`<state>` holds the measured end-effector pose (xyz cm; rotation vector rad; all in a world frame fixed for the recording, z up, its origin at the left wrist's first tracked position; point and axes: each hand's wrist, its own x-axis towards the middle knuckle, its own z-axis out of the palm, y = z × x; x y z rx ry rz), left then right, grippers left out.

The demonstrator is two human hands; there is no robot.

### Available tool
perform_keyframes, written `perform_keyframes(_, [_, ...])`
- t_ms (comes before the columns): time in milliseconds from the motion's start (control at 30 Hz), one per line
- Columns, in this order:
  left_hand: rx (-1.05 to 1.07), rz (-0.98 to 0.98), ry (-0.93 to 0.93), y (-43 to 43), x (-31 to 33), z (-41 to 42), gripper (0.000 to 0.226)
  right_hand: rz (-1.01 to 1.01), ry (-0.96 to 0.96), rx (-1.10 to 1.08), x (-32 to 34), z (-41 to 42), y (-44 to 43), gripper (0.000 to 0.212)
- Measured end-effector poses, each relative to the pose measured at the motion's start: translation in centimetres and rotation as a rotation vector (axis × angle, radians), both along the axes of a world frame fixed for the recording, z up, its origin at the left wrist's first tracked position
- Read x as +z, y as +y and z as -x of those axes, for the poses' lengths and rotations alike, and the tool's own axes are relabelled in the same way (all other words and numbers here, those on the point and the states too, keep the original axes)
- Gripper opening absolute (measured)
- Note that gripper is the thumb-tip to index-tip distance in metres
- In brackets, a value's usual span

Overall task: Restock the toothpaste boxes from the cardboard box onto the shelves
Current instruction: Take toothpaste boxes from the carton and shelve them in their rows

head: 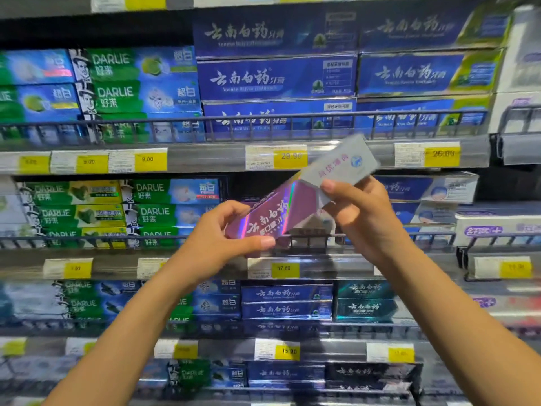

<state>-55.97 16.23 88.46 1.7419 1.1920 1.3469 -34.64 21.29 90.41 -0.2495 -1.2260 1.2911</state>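
The toothpaste box (272,218) tilts before the shelves (205,159), left hand (222,235) at its lower end, right hand (363,215) higher.

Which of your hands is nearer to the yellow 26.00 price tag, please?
Right. The right hand is below-left of the price tag; the left hand sits much farther left and lower. Both grip the pink box.

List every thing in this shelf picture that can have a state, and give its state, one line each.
pink toothpaste box: held in the air, tilted, right end higher.
left hand: curled round the box's lower end.
right hand: grips the box's upper end.
blue toothpaste boxes: stacked flat on the upper shelf.
green Darlie boxes: stacked flat to the left of the blue ones.
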Motion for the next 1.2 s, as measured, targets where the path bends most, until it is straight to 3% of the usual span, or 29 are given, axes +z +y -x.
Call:
perform_keyframes(233, [0.053, -0.075, 0.025, 1.9, 2.6, 1.5, 0.051, -0.041, -0.289, -0.172, -0.8, -4.7, 0.5, 0.027])
perform_keyframes(400, [0.102, -0.130, 0.057, 3.7, 2.9, 1.1, 0.057, -0.064, -0.513, -0.397, -1.0, -5.7, 1.1, 0.043])
perform_keyframes(600, [0.215, -0.143, -0.069, 4.4, 0.2, -0.3, 0.079, -0.059, -0.441, -0.472, -1.8, -4.8, 1.2, 0.037])
perform_keyframes(733, [0.291, -0.206, 0.065, 5.5, 0.4, -0.2, 0.061, -0.073, -0.428, -0.535, -1.6, -3.6, 1.7, 0.030])
perform_keyframes(967, [0.441, -0.161, 0.156, 6.5, 0.5, -0.7, 0.083, -0.090, -0.463, -0.621, -1.0, -1.4, 3.0, 0.032])
perform_keyframes(1200, [0.489, -0.155, 0.343, 6.8, 0.7, -1.8, 0.069, -0.088, -0.547, -0.810, -1.4, -0.8, 4.1, 0.050])
